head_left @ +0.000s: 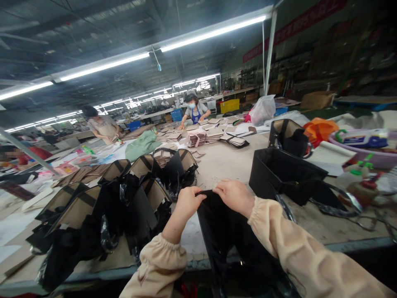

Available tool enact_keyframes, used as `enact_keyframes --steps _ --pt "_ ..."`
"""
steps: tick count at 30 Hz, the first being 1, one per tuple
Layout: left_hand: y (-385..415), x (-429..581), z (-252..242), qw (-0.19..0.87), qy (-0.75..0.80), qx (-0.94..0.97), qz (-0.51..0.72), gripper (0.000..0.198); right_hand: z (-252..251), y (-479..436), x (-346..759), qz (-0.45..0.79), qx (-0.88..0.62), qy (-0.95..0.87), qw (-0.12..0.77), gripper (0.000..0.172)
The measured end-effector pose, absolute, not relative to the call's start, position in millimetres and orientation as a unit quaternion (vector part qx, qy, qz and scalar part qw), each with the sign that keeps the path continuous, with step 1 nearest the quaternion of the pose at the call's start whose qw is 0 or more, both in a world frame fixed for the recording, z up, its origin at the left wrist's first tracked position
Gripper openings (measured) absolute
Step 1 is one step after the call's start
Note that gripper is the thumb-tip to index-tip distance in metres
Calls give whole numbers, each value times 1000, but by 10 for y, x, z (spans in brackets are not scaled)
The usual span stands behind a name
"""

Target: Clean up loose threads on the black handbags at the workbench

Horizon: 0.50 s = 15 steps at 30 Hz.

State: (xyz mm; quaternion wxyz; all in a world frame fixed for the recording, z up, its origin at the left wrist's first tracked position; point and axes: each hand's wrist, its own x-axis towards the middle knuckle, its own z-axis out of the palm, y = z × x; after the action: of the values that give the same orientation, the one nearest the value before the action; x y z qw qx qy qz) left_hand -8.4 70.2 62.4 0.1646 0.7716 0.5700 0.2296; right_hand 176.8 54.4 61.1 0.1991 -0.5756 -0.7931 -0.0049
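My left hand [187,203] and my right hand [235,195] both pinch the top edge of a black bag [223,236] that hangs down over the near table edge. The fingers of each hand are closed on that edge, a short gap apart. Both arms wear beige sleeves with gathered cuffs. To the left of my hands stands a cluster of black paper bags [124,198] with brown insides, some open at the top. To the right an open black box-shaped bag [279,174] sits on the table.
Stacks of flat card pieces [198,136] lie at mid-table. Two people [195,109] work at the far side. A white plastic sack [263,108], an orange bag [319,128] and a basin with bottles [362,145] stand to the right. The table's near edge [341,245] runs below.
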Motion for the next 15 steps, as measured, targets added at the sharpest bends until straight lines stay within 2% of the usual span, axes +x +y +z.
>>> enact_keyframes --steps 15 --pt "704 -83 614 172 563 772 241 22 639 539 1772 6 -586 -789 184 37"
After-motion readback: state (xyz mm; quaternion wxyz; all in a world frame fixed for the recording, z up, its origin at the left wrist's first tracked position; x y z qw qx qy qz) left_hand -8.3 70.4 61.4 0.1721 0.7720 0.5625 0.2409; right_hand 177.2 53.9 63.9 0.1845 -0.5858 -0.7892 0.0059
